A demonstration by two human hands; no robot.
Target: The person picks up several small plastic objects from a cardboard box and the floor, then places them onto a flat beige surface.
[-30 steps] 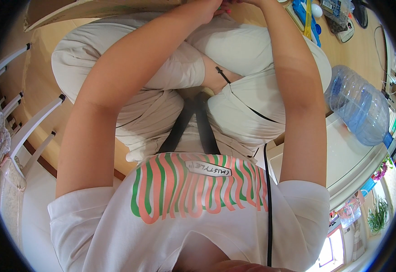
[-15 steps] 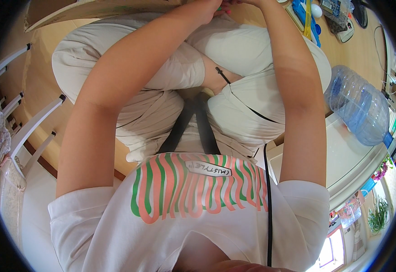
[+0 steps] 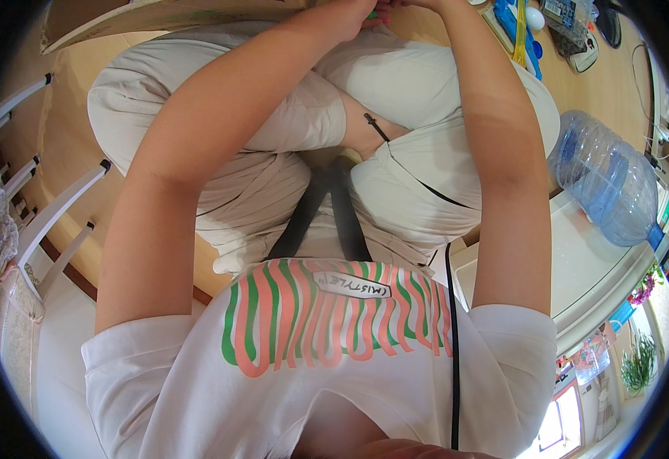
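Note:
Both forearms reach forward over my crossed legs to the top edge of the head view. There my left hand and my right hand come close together, mostly cut off by the picture's edge. A few fingers show beside the left hand, with small green and red spots by them that are too small to name. What the hands hold, if anything, is out of sight. Nearest to the left forearm is a brown cardboard piece, probably a box flap, standing beyond my left knee.
Right of my right forearm, the floor holds a blue tool-like item, a yellow strip, a white ball and a plastic-wrapped packet. A large clear-blue water bottle lies by my right knee. White chair legs stand at left.

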